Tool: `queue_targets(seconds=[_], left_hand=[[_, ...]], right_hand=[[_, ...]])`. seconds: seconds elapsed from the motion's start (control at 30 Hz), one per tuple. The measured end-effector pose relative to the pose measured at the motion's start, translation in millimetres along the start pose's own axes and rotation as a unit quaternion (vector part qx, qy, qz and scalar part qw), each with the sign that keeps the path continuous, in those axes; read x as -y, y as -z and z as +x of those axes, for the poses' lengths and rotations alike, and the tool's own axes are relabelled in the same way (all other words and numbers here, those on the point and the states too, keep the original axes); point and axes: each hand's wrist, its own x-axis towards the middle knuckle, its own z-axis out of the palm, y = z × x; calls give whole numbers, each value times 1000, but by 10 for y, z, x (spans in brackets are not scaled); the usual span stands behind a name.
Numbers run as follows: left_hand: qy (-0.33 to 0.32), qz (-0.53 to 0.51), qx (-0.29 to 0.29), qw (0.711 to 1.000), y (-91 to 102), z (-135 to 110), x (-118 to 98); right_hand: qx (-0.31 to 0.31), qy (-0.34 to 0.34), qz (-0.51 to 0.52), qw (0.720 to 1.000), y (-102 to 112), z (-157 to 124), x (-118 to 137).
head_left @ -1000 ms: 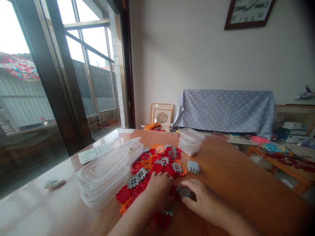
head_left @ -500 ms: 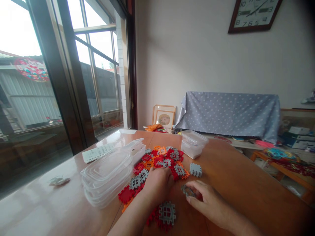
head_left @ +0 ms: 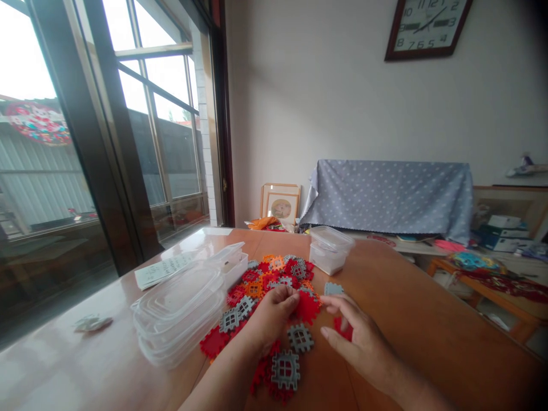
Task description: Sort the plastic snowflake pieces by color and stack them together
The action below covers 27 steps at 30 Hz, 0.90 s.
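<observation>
My left hand (head_left: 274, 317) is pinched on the edge of a red toothed building tile (head_left: 309, 307) at the near side of a mixed pile. To the right, my right hand (head_left: 359, 337) has its thumb and fingers apart, with the fingertips close to that tile. Another red piece (head_left: 342, 327) shows behind the right fingers; whether they touch it I cannot tell. Two grey window tiles, one (head_left: 300, 338) just below the hands and one (head_left: 285, 370) nearer me, lie on the table. A light grey tile stack (head_left: 334, 287) sits beyond the right hand.
Stacked clear plastic boxes (head_left: 180, 314) stand left of the pile, near an open-lidded box (head_left: 235, 268). Another clear box (head_left: 329, 254) is at the back right. A printed sheet (head_left: 162, 269) and a small plastic packet (head_left: 92, 323) lie on the wooden table (head_left: 411, 308).
The right hand has let go of a grey window tile, which now lies below the hands. My left hand has lifted slightly with a red tile. The view has shifted a little.
</observation>
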Motion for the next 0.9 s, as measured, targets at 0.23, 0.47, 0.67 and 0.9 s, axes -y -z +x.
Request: queue_targets(seconds=[0.23,0.47,0.67,0.9], left_hand=[[33,33,66,997,-4,-33,24],[50,22,64,996,-125,-96,7],[16,44,10,999,-4,-3,-1],[-38,78,-55,995,206,72,-66]], right_hand=[[42,35,-18,998,31,-42,66],[101,15,1,995,93,-39,76],[54,-36,-56,996,364,32,-272],[91,-105,-86,987,534,1,-677]])
